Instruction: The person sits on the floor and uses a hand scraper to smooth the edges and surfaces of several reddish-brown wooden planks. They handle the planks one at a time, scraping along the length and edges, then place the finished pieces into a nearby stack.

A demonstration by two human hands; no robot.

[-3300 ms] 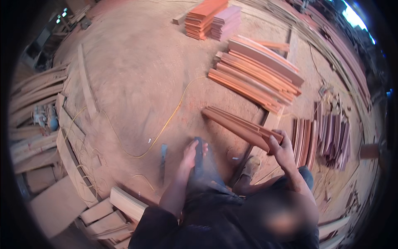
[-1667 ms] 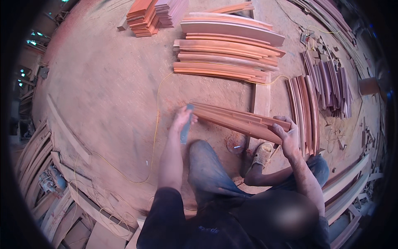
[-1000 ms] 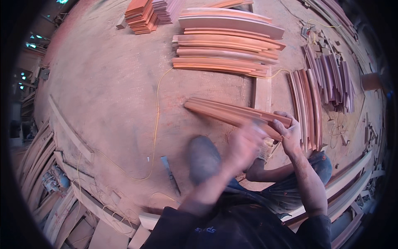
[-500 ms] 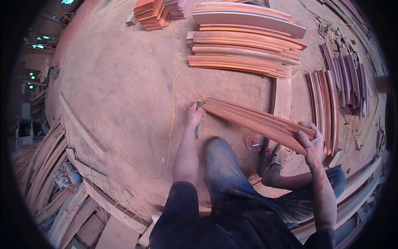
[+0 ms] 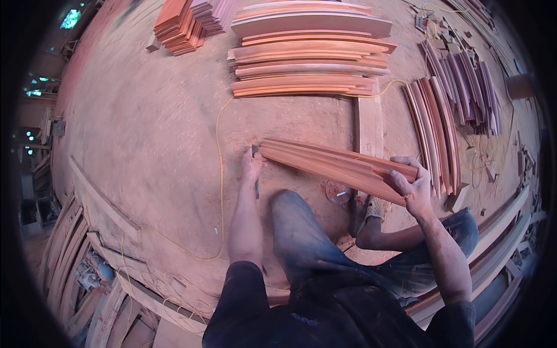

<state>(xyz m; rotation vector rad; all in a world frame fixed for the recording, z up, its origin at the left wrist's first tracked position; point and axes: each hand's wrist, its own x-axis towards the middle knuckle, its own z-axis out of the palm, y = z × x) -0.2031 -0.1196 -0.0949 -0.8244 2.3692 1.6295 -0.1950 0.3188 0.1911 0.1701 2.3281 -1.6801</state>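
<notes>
My right hand (image 5: pixel 411 188) is closed around the near right end of a long reddish-brown wooden piece (image 5: pixel 336 165) with lengthwise grooves and steps. The wood slants away to the left above my bent legs. At its far left end is my left hand (image 5: pixel 252 166), fingers wrapped round a narrow dark flat bar (image 5: pixel 257 190). One end of the bar pokes out above the fist, right beside the wood's tip; the other end sticks out below. Whether bar and wood touch, I cannot tell.
Stacked curved boards (image 5: pixel 307 68) lie ahead. More boards (image 5: pixel 435 133) are piled at the right. A squared beam (image 5: pixel 369 124) runs along the floor behind the wooden piece. A yellow cord (image 5: pixel 219 168) snakes across at the left. A round dish (image 5: pixel 336 191) sits near my foot.
The whole view has shifted, so the scene sits further left. Both hands keep their holds, and the bar stays close to the wood's left end.
</notes>
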